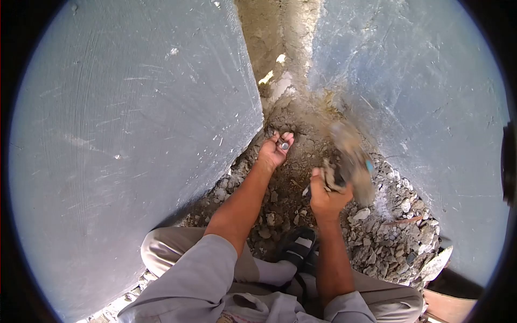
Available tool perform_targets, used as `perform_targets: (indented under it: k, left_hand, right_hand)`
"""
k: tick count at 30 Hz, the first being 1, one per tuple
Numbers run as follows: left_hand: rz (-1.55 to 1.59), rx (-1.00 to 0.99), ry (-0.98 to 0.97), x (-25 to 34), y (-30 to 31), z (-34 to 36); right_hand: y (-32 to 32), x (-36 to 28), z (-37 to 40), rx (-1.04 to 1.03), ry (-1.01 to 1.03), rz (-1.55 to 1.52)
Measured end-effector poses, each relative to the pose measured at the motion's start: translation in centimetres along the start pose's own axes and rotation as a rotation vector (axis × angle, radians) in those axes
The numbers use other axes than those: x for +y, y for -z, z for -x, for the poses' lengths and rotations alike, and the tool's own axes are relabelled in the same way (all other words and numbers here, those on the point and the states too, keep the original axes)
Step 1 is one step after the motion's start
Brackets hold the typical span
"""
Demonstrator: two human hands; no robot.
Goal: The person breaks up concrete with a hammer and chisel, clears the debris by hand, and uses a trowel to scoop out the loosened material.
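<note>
The left hand (276, 150) curls round a metal rod (285, 146) while the right hand (329, 198) grips a blurred tool (354, 166).

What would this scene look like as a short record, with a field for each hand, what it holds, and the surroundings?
Left hand: closed
Held in left hand: narrow rod with a round grey end
Right hand: closed
Held in right hand: bulky tool, blurred; exact type cannot be told
Ground: loose rubble and dirt
Left side: grey slab, scratched
Right side: grey slab, scuffed
Footwear: dark sandal
</note>
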State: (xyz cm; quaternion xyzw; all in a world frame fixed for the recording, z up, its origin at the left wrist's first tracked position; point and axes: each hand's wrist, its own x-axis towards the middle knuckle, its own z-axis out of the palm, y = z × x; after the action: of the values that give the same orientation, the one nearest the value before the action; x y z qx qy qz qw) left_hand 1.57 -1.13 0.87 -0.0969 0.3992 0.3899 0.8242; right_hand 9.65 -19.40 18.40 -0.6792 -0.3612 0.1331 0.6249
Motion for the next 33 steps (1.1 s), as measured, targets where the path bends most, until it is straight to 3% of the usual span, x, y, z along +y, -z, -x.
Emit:
perform_targets:
  k: [2, 4, 7, 8, 11, 13, 16, 19, 20, 21, 22, 25, 27, 29, 30, 33]
  left_hand:
    - [0.020, 0.026, 0.000, 0.3, -0.2, -0.3]
    - [0.028, 0.031, 0.042, 0.3, 0.2, -1.1]
    - [0.021, -0.006, 0.087, 0.6, 0.3, -2.6]
    - [0.022, -0.011, 0.046, 0.7, 0.4, -2.5]
    - [-0.001, -0.016, 0.012, 0.2, 0.7, -1.6]
    - [-0.011, -0.003, -0.010, 0.0, 0.1, -0.7]
    - [0.019, 0.001, 0.008, 0.3, 0.2, -1.1]
    - [0.059, -0.023, 0.075, 0.0, 0.7, -1.4]
    - [0.092, -0.044, 0.150, -0.4, 2.4, -2.7]
    - [0.113, -0.075, 0.215, -0.3, 2.8, -3.7]
    - [-0.054, 0.011, 0.011, -1.0, 0.9, -0.8]
    - [0.022, 0.086, 0.107, -0.8, 3.7, -3.2]
    - [-0.432, 0.202, 0.057, -1.8, 3.9, -2.1]
    - [-0.980, 0.374, 0.014, -2.4, 2.0, 1.9]
    - [-1.008, 0.210, 0.053, -1.5, 2.7, 2.3]
    - [-1.000, -0.009, 0.342, 1.2, 1.0, 3.4]
  right_hand:
    - [0.2, 9.0, 2.1, -0.109, 0.441, 0.654]
    - [-1.8, 9.5, 2.7, -0.098, 0.197, 0.296]
    - [-2.4, 7.9, 2.6, -0.389, -0.334, 0.278]
    - [-2.2, 6.5, 2.7, -0.330, -0.409, 0.227]
    - [-1.3, 2.4, 1.8, -0.149, -0.292, -0.086]
    - [0.2, -1.1, 0.1, -0.088, 0.051, -0.014]
    - [0.3, -0.3, 0.2, -0.025, 0.124, 0.132]
    - [-1.8, 6.1, 1.5, -0.228, 0.012, 0.213]
    - [-2.8, 11.7, 2.5, -0.436, -0.340, 0.386]
    - [-2.8, 11.5, 2.4, -0.381, -0.370, 0.286]
    - [-2.9, 11.0, 2.7, -0.348, -0.394, 0.187]
    - [-1.2, 10.1, 4.2, -0.263, -0.397, 0.047]
    - [-0.3, 10.0, 3.4, -0.229, -0.367, 0.029]
    - [0.2, 8.6, 1.7, -0.168, -0.460, -0.041]
    - [0.6, 7.3, 1.0, -0.137, -0.515, -0.110]
    - [1.1, 6.0, 0.5, -0.051, -0.589, -0.211]
